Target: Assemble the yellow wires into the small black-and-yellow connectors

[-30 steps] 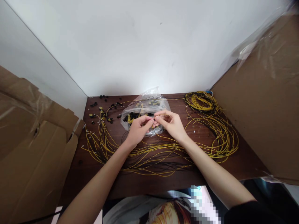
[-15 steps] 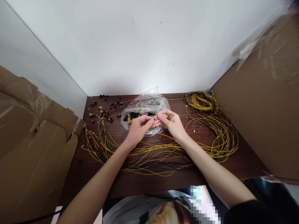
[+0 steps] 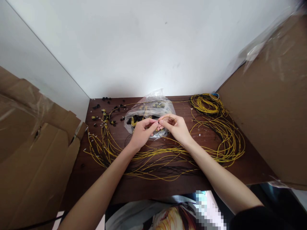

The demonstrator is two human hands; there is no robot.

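Pinching: you're holding a thin dark wire end (image 3: 165,118) btwn both hands, over the clear plastic bag of small black-and-yellow connectors (image 3: 150,110).
Left hand (image 3: 141,132): thumb & forefinger are closing on something tiny at the meeting pt; can't tell what.
Right hand (image 3: 176,127): fingertips are nipping the wire, which is arching up & back over the knuckles.
Axis: wire is running left-right, tip pointing at left hand; fingertips nearly touching.
Around: loose yellow and black wires (image 3: 155,159) are lying on the dark wooden table (image 3: 249,166) under your wrists.

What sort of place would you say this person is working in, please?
Probably a small makeshift wire-assembly bench, perhaps at home: a dark wooden table strewn with yellow and black wires, a clear bag of small connectors, and cardboard sheets walling both sides.
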